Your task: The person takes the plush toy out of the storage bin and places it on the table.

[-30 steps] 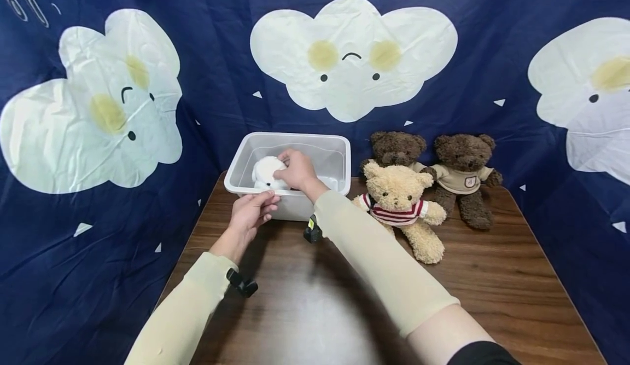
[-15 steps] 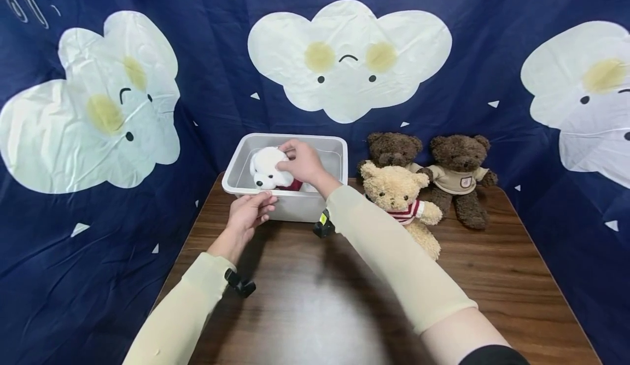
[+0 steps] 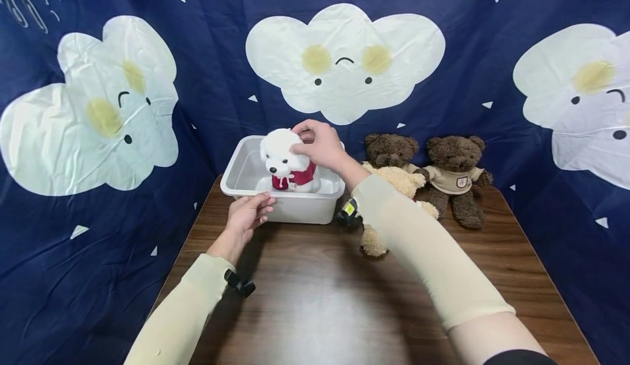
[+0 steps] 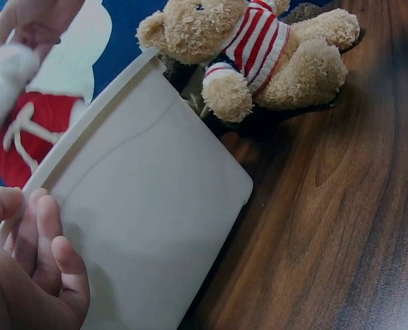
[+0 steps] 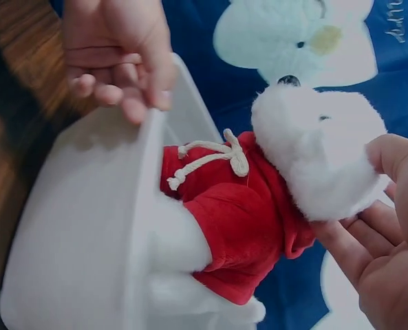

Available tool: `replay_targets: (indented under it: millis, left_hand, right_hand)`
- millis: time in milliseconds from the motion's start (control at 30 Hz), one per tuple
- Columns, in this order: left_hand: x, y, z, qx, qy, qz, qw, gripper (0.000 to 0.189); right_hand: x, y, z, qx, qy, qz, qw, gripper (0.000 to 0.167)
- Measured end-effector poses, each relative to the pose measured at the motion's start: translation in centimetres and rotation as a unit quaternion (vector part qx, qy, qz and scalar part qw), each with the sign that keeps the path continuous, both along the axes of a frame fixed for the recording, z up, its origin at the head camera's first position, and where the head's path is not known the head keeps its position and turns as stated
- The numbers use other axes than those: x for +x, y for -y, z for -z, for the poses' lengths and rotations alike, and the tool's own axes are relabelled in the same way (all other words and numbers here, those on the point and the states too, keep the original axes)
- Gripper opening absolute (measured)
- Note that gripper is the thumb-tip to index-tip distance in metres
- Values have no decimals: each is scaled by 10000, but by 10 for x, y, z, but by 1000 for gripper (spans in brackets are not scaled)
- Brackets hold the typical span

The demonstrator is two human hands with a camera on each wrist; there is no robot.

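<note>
A white plush dog (image 3: pixel 279 149) in a red hooded top with white drawstrings sits upright, its head and chest above the rim of the light grey plastic bin (image 3: pixel 302 210). My right hand (image 3: pixel 322 143) grips the dog by the back of its head, thumb on one side and fingers behind. In the right wrist view the dog's legs (image 5: pixel 179 237) are still partly inside the bin. My left hand (image 3: pixel 243 214) pinches the bin's front rim between thumb and fingers, as the left wrist view also shows.
Right of the bin, a tan teddy bear (image 3: pixel 394 179) in a striped top is partly hidden by my right forearm. Two dark brown bears, one a seated brown bear (image 3: pixel 455 168), lean at the back of the wooden table (image 3: pixel 305 283). A blue cloud-print curtain (image 3: pixel 216 80) surrounds it.
My right hand has lifted the plush dog up and slightly right, bringing its red top into view above the rim. The left hand stays at the bin's rim.
</note>
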State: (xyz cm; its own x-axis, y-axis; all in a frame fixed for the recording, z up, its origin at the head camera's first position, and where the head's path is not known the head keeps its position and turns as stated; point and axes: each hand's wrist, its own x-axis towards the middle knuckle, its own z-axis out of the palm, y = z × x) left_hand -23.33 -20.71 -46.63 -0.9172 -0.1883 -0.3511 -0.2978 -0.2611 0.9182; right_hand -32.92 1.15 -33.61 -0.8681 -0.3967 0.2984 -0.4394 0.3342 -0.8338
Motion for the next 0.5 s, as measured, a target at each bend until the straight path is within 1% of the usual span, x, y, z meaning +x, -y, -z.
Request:
replay_targets:
  millis: [233, 367, 500]
  left_hand:
    - [-4, -2, 2, 68, -34, 11, 10000, 20]
    - [-3, 0, 2, 88, -55, 23, 9999, 18]
    - [-3, 2, 3, 72, -31, -6, 10000, 14]
  right_hand:
    - [5, -38, -24, -403, 193, 40, 9990, 30]
    - [11, -59, -39, -475, 219, 73, 9986, 31]
    - [17, -81, -53, -562, 198, -6, 9982, 32]
